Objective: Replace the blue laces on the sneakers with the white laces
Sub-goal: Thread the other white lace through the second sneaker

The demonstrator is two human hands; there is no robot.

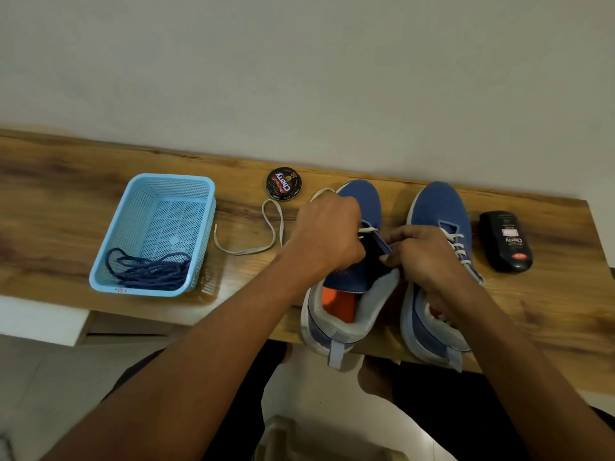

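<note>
Two blue sneakers stand side by side on the wooden bench (66, 201), toes toward the wall. The right sneaker (442, 211) carries white laces across its eyelets. The left sneaker (362, 197) has one white lace (273, 227) through its lowest eyelets, and the loose end trails left over the bench. My left hand (327, 234) is curled over the left side of that shoe's throat, holding the lace there. My right hand (422, 254) pinches at the right eyelet edge beside the raised dark tongue. The blue laces (149, 271) lie in the basket.
A light blue plastic basket (133, 207) sits at the left of the bench. A round tin of shoe polish (284, 183) lies by the wall. A black polish bottle (506, 241) lies right of the sneakers. The sneakers' heels overhang the bench's front edge.
</note>
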